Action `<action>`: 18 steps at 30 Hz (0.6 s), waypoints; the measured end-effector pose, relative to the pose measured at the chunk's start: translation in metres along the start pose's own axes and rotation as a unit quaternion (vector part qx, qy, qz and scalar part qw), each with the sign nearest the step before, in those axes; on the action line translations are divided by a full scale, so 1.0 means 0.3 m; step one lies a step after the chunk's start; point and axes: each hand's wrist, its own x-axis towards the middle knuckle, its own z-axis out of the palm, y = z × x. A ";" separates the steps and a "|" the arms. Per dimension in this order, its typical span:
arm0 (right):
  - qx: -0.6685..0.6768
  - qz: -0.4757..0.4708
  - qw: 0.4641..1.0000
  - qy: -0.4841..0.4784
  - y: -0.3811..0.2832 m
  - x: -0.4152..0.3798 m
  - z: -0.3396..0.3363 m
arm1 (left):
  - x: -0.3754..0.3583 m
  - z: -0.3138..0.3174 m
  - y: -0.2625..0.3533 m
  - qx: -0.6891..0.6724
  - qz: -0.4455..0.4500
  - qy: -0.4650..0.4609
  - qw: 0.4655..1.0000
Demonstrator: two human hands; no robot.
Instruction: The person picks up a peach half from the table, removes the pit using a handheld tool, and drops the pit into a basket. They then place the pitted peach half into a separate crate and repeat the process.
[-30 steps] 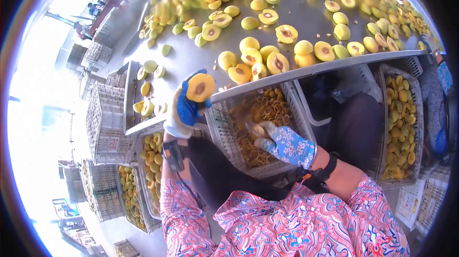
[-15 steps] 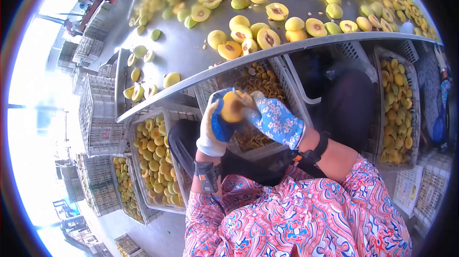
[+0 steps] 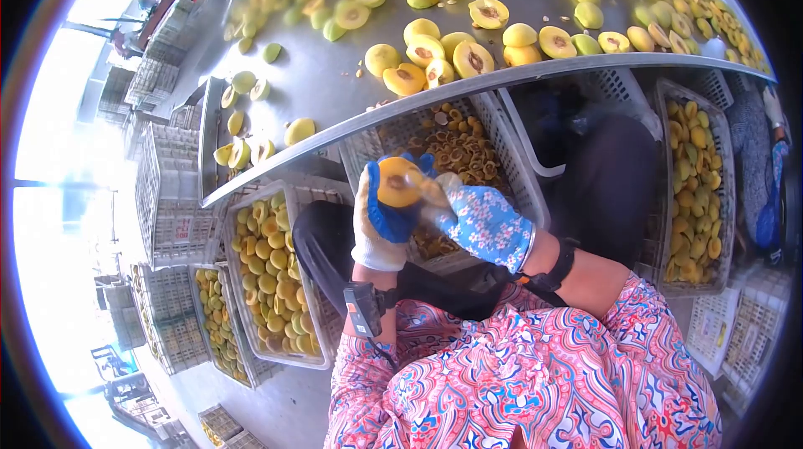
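My left hand [image 3: 383, 219], in a white and blue glove, holds a halved yellow fruit [image 3: 397, 181] with its cut face and brown centre showing. My right hand [image 3: 485, 219], in a blue flowered glove, is closed beside the fruit; something small and blurred is at its fingertips, too unclear to name. Both hands are above a crate [image 3: 524, 190] of brown-yellow scraps. Beyond them, cut fruit halves [image 3: 473, 58] lie near the edge of the metal table [image 3: 322, 85].
A crate of fruit halves [image 3: 272, 282] stands at the left, and another [image 3: 693, 198] at the right. Stacked crates [image 3: 171, 198] are at the far left. Part of another person [image 3: 765, 173] shows at the right edge. My knees flank the scrap crate.
The fruit in my left hand has turned, so its cut face now shows, and has moved slightly left. My right hand has moved slightly down and stays beside it.
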 end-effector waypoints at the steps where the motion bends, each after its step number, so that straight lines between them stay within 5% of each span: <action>1: -0.012 0.000 1.000 -0.019 -0.004 -0.002 0.007 | -0.008 0.002 -0.002 0.008 -0.009 0.010 1.000; 6: -0.050 -0.016 0.998 -0.040 0.015 -0.012 0.035 | -0.016 -0.008 -0.018 0.044 0.023 0.050 0.998; 9: -0.042 -0.030 0.998 -0.025 0.026 -0.026 0.064 | -0.028 -0.006 -0.028 0.202 0.057 0.028 0.977; 18: -0.011 -0.041 0.997 -0.070 0.106 -0.032 0.172 | -0.020 0.052 -0.093 0.208 0.153 0.067 0.964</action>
